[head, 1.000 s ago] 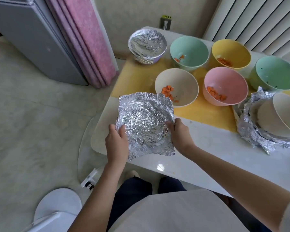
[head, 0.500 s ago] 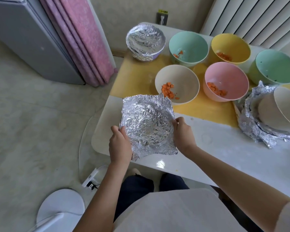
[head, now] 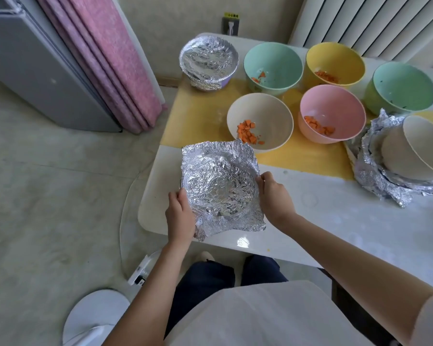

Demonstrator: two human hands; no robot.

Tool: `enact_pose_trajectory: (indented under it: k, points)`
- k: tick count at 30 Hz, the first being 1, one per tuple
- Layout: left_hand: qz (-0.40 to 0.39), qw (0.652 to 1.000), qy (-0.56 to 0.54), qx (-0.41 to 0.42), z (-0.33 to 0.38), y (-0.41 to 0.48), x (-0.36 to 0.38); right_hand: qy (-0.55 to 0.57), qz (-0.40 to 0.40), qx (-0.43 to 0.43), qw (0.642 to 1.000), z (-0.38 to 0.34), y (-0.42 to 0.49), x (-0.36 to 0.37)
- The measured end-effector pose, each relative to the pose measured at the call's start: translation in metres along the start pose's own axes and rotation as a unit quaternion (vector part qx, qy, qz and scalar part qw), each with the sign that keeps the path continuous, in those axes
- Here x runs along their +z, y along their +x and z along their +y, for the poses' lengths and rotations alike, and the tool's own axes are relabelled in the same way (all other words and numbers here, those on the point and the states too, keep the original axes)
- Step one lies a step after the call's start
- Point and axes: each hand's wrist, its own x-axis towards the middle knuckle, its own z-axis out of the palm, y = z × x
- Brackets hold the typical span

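Foil-covered bowl [head: 219, 188]: frame centre, over the table [head: 335, 221] edge.
Your left hand [head: 180, 217]: fingers curled, gripping its left side.
Your right hand [head: 275, 198]: pinching its right foil edge.

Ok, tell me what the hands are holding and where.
The foil-covered bowl: the left hand grips its left rim, the right hand its right rim, over the foil.

Soft, even daylight keeps the scene bright. The crumpled foil [head: 218, 188] glitters with many small highlights, and just below it 1 white glare patch sits on the glossy tabletop [head: 335, 221]. Shadows are faint, with a soft one under the cream bowl [head: 259, 121] just beyond the foil. Wide-angle distortion bows the table edge and tilts the grey refrigerator [head: 35, 71] far left of the foil. Fine detail is slightly smeared throughout.
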Motion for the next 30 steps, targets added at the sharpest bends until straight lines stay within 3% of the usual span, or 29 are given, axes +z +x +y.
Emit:
enact_pose_trajectory:
  k: [9,13,15,17,19,22,24,26,30]
  points:
    - [0.035,0.999,-0.02,0.002,-0.006,0.009,-0.001,0.004,0.021,-0.011,1.0,0.004,0.0,0.005]
    - [0.095,0.975,0.089,0.179,0.01,0.014,-0.012,0.001,0.03,-0.019,0.999,0.006,0.001,0.005]
    - [0.057,0.938,0.158,0.305,0.02,0.016,-0.011,-0.002,0.034,-0.021,0.999,0.007,0.002,0.006]
    - [-0.038,0.892,0.239,0.381,0.022,0.021,-0.004,-0.006,0.036,-0.021,0.999,0.008,0.003,0.006]
    - [-0.134,0.853,0.329,0.383,0.019,0.027,0.003,-0.013,0.031,-0.016,0.999,0.007,0.004,0.006]
    - [-0.192,0.81,0.422,0.359,0.011,0.035,0.008,-0.052,0.032,0.007,0.998,0.004,0.005,0.001]
    - [-0.197,0.794,0.444,0.365,0.01,0.037,0.01,-0.098,0.113,-0.055,0.987,0.0,0.006,-0.003]
    - [-0.199,0.786,0.45,0.374,0.01,0.038,0.014,-0.12,0.191,-0.191,0.955,-0.009,0.007,-0.006]
    - [-0.182,0.775,0.45,0.405,0.005,0.041,0.018,-0.196,0.161,-0.356,0.899,-0.024,0.021,0.01]
